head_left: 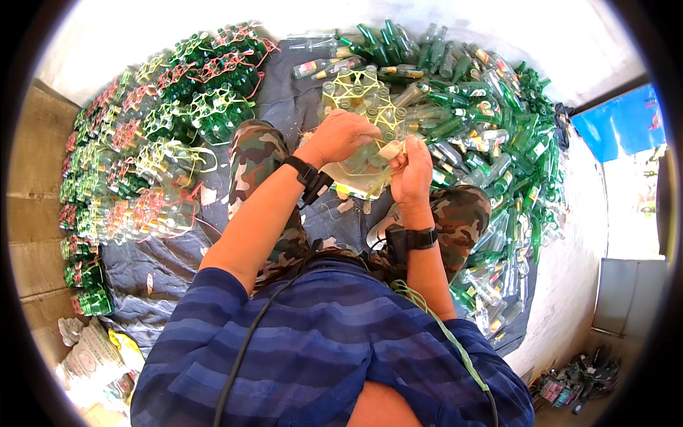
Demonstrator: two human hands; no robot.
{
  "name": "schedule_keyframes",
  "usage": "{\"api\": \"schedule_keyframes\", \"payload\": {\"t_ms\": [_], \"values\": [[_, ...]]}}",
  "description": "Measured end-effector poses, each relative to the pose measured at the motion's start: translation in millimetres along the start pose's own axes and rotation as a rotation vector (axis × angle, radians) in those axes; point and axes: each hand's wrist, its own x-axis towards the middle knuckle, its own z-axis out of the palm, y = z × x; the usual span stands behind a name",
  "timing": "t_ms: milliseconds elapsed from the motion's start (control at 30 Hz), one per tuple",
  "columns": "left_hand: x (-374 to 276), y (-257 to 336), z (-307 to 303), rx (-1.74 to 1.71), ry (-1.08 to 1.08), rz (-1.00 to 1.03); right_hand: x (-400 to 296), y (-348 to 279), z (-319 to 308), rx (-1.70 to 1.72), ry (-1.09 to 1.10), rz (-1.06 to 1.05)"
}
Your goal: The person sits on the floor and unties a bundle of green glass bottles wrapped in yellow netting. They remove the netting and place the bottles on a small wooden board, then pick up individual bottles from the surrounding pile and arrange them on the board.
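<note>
In front of me stands a bundle of clear glass bottles (pixel 356 92), their necks laced together with yellow-green plastic strapping (pixel 368 111). My left hand (pixel 346 136) is over the near side of the bundle, its fingertips bent close to the strapping; whether they pinch it is hidden. Just to its right, my right hand (pixel 412 171) has its fingers curled around a strip of the strapping, whose tail hangs below. A pale tan scrap or wrap (pixel 392 149) shows at the right fingers. The bundle's near bottles are partly hidden by my hands.
Rows of strapped green and clear bottles (pixel 176 80) line the left. Loose bottles (pixel 480 117) are heaped behind and along the right, close to my right knee (pixel 461 219). A dark tarp (pixel 288 91) covers the floor. Sacks (pixel 93 347) lie at lower left.
</note>
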Motion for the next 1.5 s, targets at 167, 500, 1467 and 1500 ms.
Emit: {"api": "schedule_keyframes", "payload": {"t_ms": [167, 500, 1467, 1500], "values": [[0.1, 4.4, 3.5, -0.042, 0.008, -0.042, 6.5, -22.6, 11.6, -0.068, 0.018, 0.016], [1.7, 27.0, 5.1, 0.023, 0.207, -0.036, 66.0, -64.0, 24.2, -0.501, -0.16, 0.067], [46.0, 24.0, 30.3, 0.093, 0.141, -0.211, 71.0, -81.5, -27.1, -1.169, 0.308, -0.489], [46.1, 24.0, 30.3, 0.093, 0.136, -0.202, 69.4, -73.0, -27.1, -1.139, 0.257, -0.422]]}}
